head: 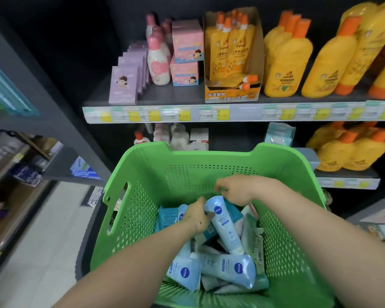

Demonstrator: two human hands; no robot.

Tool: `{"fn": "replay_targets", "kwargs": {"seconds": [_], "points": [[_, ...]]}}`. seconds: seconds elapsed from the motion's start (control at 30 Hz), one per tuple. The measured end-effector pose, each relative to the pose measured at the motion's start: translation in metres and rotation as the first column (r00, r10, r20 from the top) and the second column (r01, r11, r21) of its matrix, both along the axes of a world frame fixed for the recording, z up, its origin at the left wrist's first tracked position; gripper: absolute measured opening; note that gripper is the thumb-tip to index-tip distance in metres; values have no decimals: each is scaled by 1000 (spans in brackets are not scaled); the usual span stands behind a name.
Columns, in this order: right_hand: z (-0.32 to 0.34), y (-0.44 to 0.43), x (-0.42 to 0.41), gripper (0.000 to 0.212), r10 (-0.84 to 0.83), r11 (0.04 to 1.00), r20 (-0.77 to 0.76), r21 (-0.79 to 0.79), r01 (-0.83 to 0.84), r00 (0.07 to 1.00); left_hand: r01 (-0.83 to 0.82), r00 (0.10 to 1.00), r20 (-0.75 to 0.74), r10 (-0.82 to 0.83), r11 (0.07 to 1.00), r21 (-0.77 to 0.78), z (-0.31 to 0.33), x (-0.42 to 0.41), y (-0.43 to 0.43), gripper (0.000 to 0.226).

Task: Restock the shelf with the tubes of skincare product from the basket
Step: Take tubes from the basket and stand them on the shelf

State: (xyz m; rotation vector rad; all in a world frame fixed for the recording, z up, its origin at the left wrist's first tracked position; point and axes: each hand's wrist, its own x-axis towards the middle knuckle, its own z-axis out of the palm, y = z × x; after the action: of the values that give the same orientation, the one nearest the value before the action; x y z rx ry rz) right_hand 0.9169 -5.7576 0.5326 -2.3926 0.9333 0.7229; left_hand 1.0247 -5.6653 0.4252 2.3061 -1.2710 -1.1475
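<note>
Green plastic basket is sitting below the shelf, and I am reaching into it with both hands. My left hand is gripping a pale blue tube that is tilting up above the other tubes. My right hand is curling its fingers just over the tube's top end, and I cannot tell whether they are pinching anything.

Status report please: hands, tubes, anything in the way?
Left hand grips light blue tube in green basket. Right hand above it, grip unclear. More tubes below. No obstacle seen.
</note>
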Motion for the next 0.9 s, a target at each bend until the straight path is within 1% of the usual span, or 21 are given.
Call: {"fn": "replay_targets", "kwargs": {"seconds": [0.1, 0.2, 0.33, 0.4, 0.43, 0.5, 0.57, 0.63, 0.73, 0.9], "points": [[-1, 0, -3, 46, -12, 1000, -26, -8, 11, 1000, -75, 996, -52, 74, 997, -34, -4, 0, -1, 18], [-3, 0, -4, 46, -18, 1000, -36, -10, 17, 999, -129, 983, -139, 121, 990, -54, 0, 0, -6, 28], [-3, -1, -5, 51, -33, 999, 7, 1, 33, 999, -69, 954, -296, 41, 994, -82, 13, -1, -12, 32], [-3, -2, -6, 50, -36, 999, 6, -11, 36, 999, -38, 939, -345, 0, 994, -104, 21, 0, -13, 31], [-4, -3, -6, 46, -30, 999, -14, -22, 29, 999, -28, 932, -362, -19, 992, -125, 25, 2, -14, 30], [-6, -4, -7, 30, 1, 999, -65, -46, -4, 998, -15, 922, -384, -52, 986, -169, 33, 5, -15, 28], [-4, -4, -8, 20, 14, 998, -77, -53, -18, 997, -15, 917, -392, -66, 980, -200, 39, 9, -16, 27], [0, -5, -8, 11, 11, 997, -22, -76, -13, 1000, -33, 922, -380, -67, 967, -251, 48, 11, -16, 28], [14, -5, -10, 24, 7, 995, 105, -95, 3, 994, -32, 926, -369, -85, 954, -299, 62, 16, -16, 26], [48, 2, -10, 25, 34, 988, 284, -154, 10, 958, -22, 897, -426, -118, 950, -310, 101, 34, -12, 25]]}}
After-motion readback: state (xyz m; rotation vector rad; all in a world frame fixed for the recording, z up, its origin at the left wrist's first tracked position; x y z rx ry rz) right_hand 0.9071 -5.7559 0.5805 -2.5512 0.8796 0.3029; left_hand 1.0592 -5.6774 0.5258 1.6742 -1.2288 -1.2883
